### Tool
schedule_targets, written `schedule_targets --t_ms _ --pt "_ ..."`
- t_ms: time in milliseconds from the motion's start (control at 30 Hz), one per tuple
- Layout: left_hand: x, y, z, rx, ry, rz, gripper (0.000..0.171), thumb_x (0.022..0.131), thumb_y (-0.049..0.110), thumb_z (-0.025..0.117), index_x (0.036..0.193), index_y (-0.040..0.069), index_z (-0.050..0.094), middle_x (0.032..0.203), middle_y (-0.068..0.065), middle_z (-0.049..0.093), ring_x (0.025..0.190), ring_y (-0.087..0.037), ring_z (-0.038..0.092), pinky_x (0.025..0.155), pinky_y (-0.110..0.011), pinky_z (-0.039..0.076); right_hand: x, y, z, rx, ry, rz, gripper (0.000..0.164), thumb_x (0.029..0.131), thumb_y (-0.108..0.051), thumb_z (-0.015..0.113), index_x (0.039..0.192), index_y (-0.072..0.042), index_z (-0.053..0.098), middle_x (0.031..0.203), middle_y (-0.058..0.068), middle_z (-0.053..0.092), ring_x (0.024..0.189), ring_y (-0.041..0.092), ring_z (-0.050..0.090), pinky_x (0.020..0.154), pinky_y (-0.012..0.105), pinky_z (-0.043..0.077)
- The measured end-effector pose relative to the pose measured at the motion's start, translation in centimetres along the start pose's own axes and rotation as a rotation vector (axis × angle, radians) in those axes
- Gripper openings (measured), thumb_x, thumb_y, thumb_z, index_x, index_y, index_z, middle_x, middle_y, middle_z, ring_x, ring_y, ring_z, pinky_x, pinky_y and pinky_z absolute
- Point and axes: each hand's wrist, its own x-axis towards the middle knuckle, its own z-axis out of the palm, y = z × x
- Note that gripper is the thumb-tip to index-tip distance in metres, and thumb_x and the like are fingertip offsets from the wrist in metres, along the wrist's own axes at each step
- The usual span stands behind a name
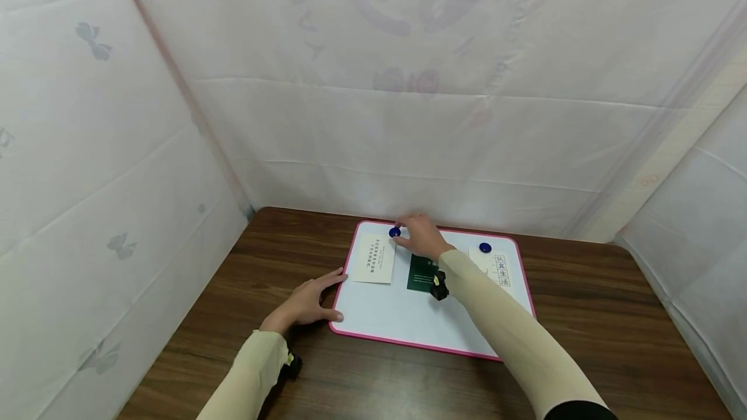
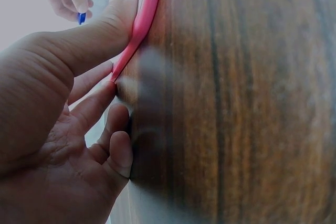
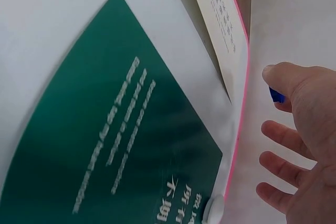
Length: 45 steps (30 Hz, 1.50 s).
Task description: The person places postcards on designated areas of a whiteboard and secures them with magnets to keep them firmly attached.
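My right hand [image 1: 424, 236] pinches a round blue magnet [image 1: 395, 232] between thumb and index finger, above the top edge of a cream card [image 1: 376, 259]. In the right wrist view the magnet [image 3: 276, 96] shows edge-on, the other fingers spread. The cards lie on a white whiteboard [image 1: 382, 310] with a pink frame. My left hand [image 1: 306, 300] rests at the board's left edge; thumb and index finger touch the frame, set well apart. A green card [image 3: 105, 119] lies under my right forearm, with a white round magnet [image 3: 214, 210] at its edge.
A pale card [image 1: 498, 271] with boxed characters lies on the board's right side, a second blue magnet [image 1: 485, 247] at its top. The board lies on a dark wooden table [image 1: 607, 316]. White sheeting [image 1: 362, 135] hangs behind and at both sides.
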Motion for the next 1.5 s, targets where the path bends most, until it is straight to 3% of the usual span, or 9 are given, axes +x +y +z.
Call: schedule_targets --t_ms 567,1100,1367,1500 --pt "-0.1 0.3 0.0 -0.014 -0.007 -0.01 0.082 0.084 0.035 0.086 0.155 0.02 0.048 0.166 -0.005 0.033 0.149 -0.038 0.034 0.119 -0.065 0.022 0.9 -1.6 0.9 0.019 -0.018 0.021 0.037 0.095 -0.028 0.077 0.126 -0.009 0.069 0.125 0.01 0.069 0.12 0.031 0.057 0.108 0.046 0.046" --pt "-0.3 0.6 0.1 -0.023 -0.005 -0.029 0.081 0.084 0.035 0.086 0.155 0.021 0.049 0.166 -0.004 0.034 0.147 -0.042 0.036 0.114 -0.069 0.03 2.1 -1.8 2.2 -0.014 -0.006 0.039 0.036 0.094 -0.028 0.078 0.124 -0.009 0.069 0.122 0.009 0.069 0.116 0.028 0.059 0.104 0.044 0.047" --pt "-0.4 0.4 0.0 -0.027 -0.004 0.041 0.083 0.084 0.033 0.086 0.155 0.013 0.048 0.165 -0.01 0.035 0.148 -0.039 0.036 0.12 -0.065 0.021 2.4 -1.5 3.0 -0.012 0.028 0.023 0.034 0.095 -0.027 0.078 0.121 -0.008 0.071 0.116 0.008 0.071 0.11 0.028 0.06 0.102 0.044 0.049" --pt "-0.4 0.3 0.1 -0.031 -0.005 0.037 0.083 0.084 0.033 0.086 0.155 0.014 0.048 0.165 -0.009 0.035 0.148 -0.038 0.036 0.12 -0.064 0.021 2.4 -1.4 3.4 -0.019 0.051 0.021 0.035 0.094 -0.028 0.078 0.122 -0.007 0.071 0.114 0.008 0.071 0.109 0.029 0.06 0.099 0.044 0.051"
